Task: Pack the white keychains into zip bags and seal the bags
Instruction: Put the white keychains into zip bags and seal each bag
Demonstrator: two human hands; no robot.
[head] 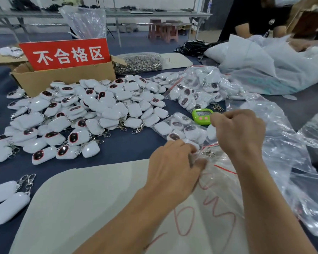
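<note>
Left hand (173, 167) and right hand (240, 132) are bare, forearms likewise.

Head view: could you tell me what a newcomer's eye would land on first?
A heap of white keychains covers the blue table left of centre, with a red sign standing in a cardboard box behind it. Near centre, the left hand grips a filled zip bag, the right hand curled beside it.

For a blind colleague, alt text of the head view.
The left hand grips a zip bag of white keychains on a blue table; the right hand curls at its other side. A pile of loose keychains lies to its left, before a cardboard box with a red sign.
</note>
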